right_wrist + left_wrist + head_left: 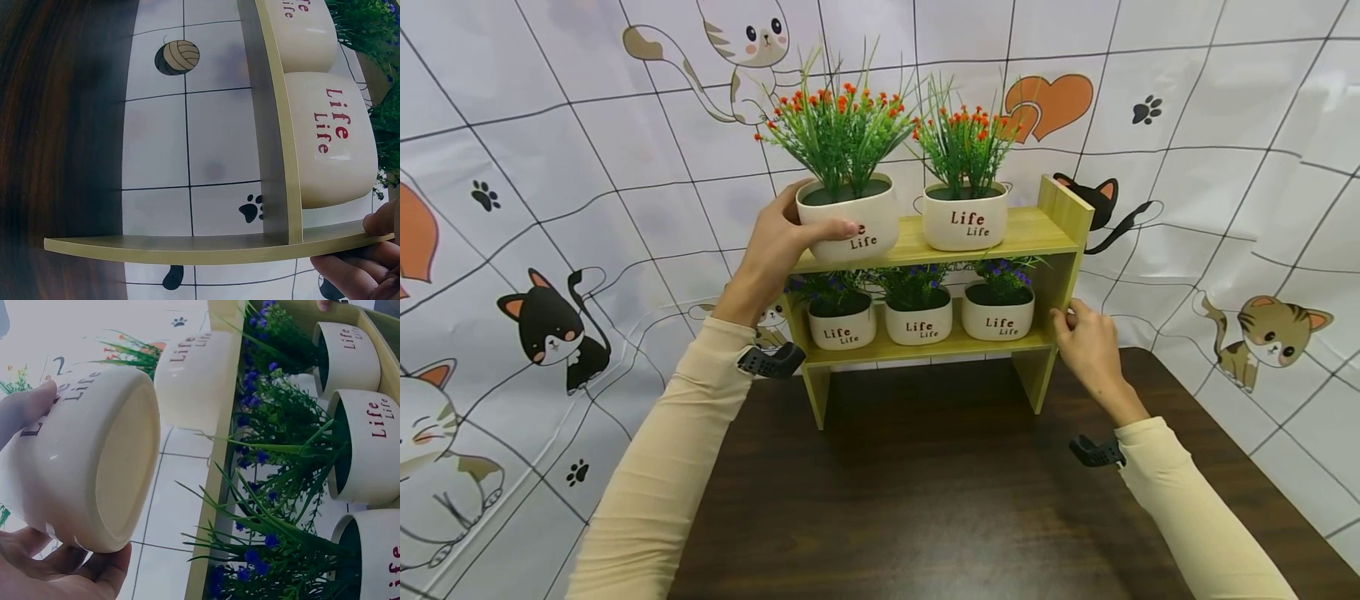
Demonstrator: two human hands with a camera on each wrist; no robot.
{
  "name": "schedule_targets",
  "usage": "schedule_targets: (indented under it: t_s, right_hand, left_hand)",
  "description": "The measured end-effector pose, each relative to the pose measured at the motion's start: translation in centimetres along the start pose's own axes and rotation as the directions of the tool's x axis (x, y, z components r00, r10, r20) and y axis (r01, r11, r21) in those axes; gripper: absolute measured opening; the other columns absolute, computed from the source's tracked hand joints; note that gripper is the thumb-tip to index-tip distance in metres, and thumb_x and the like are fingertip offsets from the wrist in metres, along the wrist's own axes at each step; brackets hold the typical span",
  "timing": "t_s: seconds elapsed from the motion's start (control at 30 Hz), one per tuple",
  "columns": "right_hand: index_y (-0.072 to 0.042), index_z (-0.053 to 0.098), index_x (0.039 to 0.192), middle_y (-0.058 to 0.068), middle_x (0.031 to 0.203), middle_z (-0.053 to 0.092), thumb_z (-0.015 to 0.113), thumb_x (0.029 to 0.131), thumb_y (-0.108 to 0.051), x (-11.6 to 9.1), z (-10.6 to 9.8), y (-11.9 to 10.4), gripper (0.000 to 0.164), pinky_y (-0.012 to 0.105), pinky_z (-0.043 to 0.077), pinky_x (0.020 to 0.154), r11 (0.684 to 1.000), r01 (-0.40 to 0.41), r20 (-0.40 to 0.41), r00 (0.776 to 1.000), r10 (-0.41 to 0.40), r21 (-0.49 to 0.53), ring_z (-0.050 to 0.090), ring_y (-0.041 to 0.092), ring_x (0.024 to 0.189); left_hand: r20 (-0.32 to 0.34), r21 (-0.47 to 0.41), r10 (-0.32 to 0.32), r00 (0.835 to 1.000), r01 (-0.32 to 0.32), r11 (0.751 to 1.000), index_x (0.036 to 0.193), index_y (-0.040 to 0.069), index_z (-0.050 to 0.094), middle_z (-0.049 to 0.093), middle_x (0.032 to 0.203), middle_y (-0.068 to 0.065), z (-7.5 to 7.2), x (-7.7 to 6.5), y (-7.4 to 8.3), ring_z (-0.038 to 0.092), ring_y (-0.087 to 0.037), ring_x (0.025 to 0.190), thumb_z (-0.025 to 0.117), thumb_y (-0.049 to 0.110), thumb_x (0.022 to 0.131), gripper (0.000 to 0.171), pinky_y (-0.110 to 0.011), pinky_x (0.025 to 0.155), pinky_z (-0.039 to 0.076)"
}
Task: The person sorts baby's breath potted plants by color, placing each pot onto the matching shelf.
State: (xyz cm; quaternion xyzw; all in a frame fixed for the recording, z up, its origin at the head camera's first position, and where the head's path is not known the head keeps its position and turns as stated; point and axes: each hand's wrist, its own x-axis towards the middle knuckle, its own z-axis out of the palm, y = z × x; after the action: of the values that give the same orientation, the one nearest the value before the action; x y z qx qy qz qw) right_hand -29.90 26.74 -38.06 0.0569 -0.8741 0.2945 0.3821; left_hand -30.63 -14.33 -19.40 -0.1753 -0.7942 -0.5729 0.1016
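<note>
My left hand [782, 237] grips a white potted plant [857, 221] with orange flowers, thumb across its front lettering. In the left wrist view the bare underside of this pot [128, 469] shows, tilted, clear of the top board. Beside it, a second orange-flowered potted plant [966, 218] stands on the upper board of a small wooden shelf [1030, 229]. With thumb and curled fingers, my right hand [1086, 346] pinches the front edge of the shelf's right side panel [337, 242].
Three white pots with blue-purple flowers, the left [842, 325], middle [919, 321] and right [998, 315], line the lower board. The shelf stands on a dark wooden table [925, 483]. Behind it rises a tiled wall covering [1195, 200] with cat drawings.
</note>
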Motion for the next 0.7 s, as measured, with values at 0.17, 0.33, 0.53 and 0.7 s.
schedule_targets:
  t_s: [0.17, 0.33, 0.53, 0.7]
  right_hand:
    - [0.012, 0.07, 0.097, 0.026, 0.068, 0.073, 0.065, 0.102, -0.005, 0.0, -0.1, 0.0, 0.019, 0.036, 0.039, 0.051, 1.0, 0.001, 0.004, 1.0, -0.001, 0.002, 0.054, 0.024, 0.046]
    - [0.013, 0.071, 0.1, 0.028, 0.071, 0.074, 0.064, 0.103, -0.005, 0.0, 0.0, 0.0, 0.02, 0.037, 0.04, 0.051, 1.0, 0.006, 0.005, 1.0, -0.006, 0.002, 0.059, 0.029, 0.047]
    - [0.012, 0.071, 0.1, 0.026, 0.069, 0.073, 0.065, 0.103, -0.006, 0.1, 0.1, 0.1, 0.02, 0.034, 0.038, 0.051, 1.0, 0.007, 0.005, 1.0, -0.007, -0.002, 0.051, 0.019, 0.045]
    - [0.012, 0.072, 0.101, 0.025, 0.068, 0.074, 0.065, 0.103, -0.007, 0.0, 0.1, 0.2, 0.02, 0.034, 0.039, 0.05, 1.0, -0.003, 0.005, 1.0, 0.003, -0.003, 0.046, 0.009, 0.046]
  left_hand:
    - [-0.007, 0.014, 0.004, 1.0, -0.004, 1.0, 0.166, 0.028, 0.038, 0.061, 0.139, -0.006, 0.4, 0.7, -0.1, 0.061, -0.02, 0.121, 0.09, 0.039, 0.083, 0.099, -0.039, 0.107, 0.05]
    - [-0.004, 0.031, 0.002, 1.0, -0.002, 1.0, 0.166, 0.026, 0.039, 0.057, 0.148, -0.006, 0.6, 1.4, -0.2, 0.06, -0.021, 0.128, 0.09, 0.041, 0.082, 0.099, -0.041, 0.11, 0.049]
    - [-0.012, 0.048, -0.023, 1.0, 0.024, 0.999, 0.166, 0.025, 0.039, 0.053, 0.157, -0.006, 0.7, 2.1, -0.2, 0.057, -0.021, 0.129, 0.091, 0.044, 0.081, 0.102, -0.043, 0.12, 0.041]
    - [0.003, 0.041, -0.045, 0.999, 0.045, 0.998, 0.169, 0.023, 0.034, 0.052, 0.157, -0.008, 0.9, 2.7, -0.6, 0.058, -0.023, 0.125, 0.091, 0.04, 0.081, 0.106, -0.043, 0.119, 0.042]
